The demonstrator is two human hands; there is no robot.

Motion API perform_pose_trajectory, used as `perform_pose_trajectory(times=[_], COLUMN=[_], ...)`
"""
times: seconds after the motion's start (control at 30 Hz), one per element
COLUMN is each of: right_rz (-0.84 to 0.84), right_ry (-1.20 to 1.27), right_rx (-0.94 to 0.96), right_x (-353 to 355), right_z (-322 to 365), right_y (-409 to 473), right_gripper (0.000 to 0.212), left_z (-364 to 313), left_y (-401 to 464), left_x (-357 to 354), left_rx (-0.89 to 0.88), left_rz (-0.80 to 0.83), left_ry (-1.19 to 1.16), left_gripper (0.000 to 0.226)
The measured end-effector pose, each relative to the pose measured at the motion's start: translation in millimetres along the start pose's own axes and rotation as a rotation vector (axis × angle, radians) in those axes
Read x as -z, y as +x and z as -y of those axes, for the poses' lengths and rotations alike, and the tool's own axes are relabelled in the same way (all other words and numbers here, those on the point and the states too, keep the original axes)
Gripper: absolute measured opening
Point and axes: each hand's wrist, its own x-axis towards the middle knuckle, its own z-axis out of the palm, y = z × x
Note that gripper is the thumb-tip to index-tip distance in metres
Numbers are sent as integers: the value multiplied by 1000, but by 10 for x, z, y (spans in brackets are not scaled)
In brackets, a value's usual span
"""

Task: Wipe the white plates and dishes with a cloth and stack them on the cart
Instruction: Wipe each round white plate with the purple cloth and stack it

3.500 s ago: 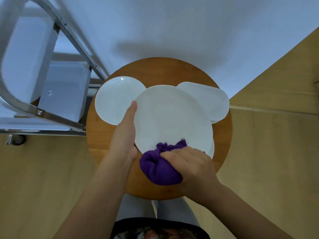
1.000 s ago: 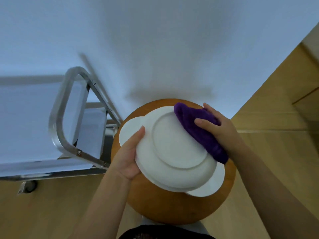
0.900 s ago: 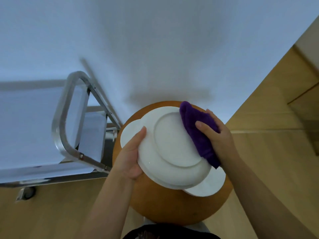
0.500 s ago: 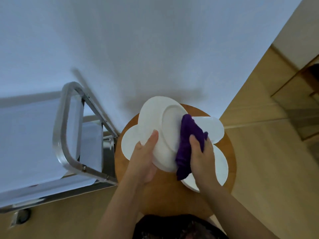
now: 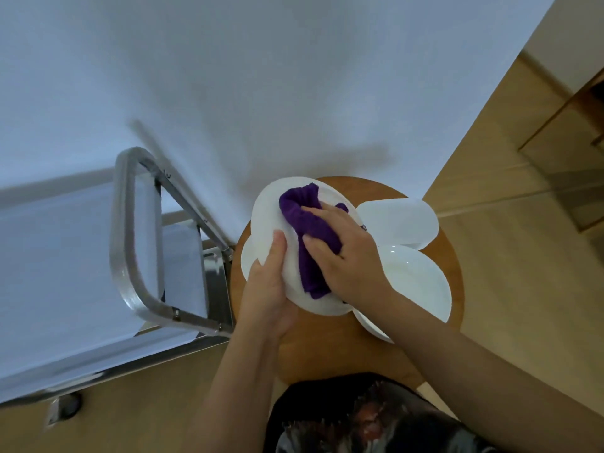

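Two hands on one white plate, purple cloth between

Held tilted above the round wooden table (image 5: 327, 351), white plate (image 5: 271, 220), underside up. Gripped at its near-left rim by the left hand (image 5: 266, 289), thumb laid flat on the plate's upper face, remaining fingers hidden beneath. Pressed against the plate's raised centre by the right hand (image 5: 346, 256): purple cloth (image 5: 305, 220), bunched, fingers curled over it, a loose end trailing down toward the near rim.

Lying flat on the table's right half, large round plate (image 5: 421, 282), partly covered by the right wrist. Farther back and to the right, oval dish (image 5: 398, 220), just beside the held plate's far-right edge. Peeking out at the left from under the held plate, edge of a smaller plate (image 5: 246, 259), on the table.

Left of the table and just beside it, metal cart (image 5: 130, 230), tubular handle loop on the side facing the table, pale shelf surface stretching off to the left, one caster visible at the near-left corner. Behind everything, white wall (image 5: 294, 76); underfoot, wooden floor (image 5: 523, 289).
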Motion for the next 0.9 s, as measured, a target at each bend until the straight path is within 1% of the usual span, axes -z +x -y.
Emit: perform_pose_trajectory(times=[0.07,0.13,0.17,0.23,0.3,0.33,0.37,0.43,0.47,0.5,0.6,0.67,0.77,0.83,0.9], right_rz=[117,226,256,257,179,96,-7,-200,-254,-260,-99,-45,49,163,264], right_ry=[12,45,38,-57,-191,-214,-186,-38,19,45,1,-20,25,60,25], right_rx=[37,50,41,47,68,46,-7,-131,-163,-165,-116,-110,-121,-140,-204], right_x=[52,145,196,271,294,293,291,283,269,244,97,27,-13,-52,-79], right_z=[-99,-229,-304,-450,-565,-592,-592,-529,-481,-430,-292,-251,-274,-315,-403], right_y=[-78,-153,-177,-204,-200,-181,-144,-19,60,130,193,145,-29,-187,-304], right_gripper=[40,37,36,37,40,39,35,21,17,17,38,41,36,24,15], left_z=[-40,-106,-136,-176,-192,-200,-216,-250,-255,-255,-233,-243,-228,-191,-162], left_y=[36,75,91,106,107,105,103,86,77,68,57,60,80,104,153], left_x=[50,134,181,256,306,333,356,371,361,340,282,276,312,357,408], left_rx=[-1,-18,-21,-5,0,-2,-3,-10,-18,-30,-67,-68,-46,-36,-55], left_rz=[-32,-24,-13,15,58,77,92,108,116,120,117,109,76,36,-21], left_ry=[-43,-79,-83,-66,-59,-61,-56,-18,8,38,86,65,76,87,136], left_gripper=[77,71,70,68,60,55,51,50,51,53,54,54,50,47,40])
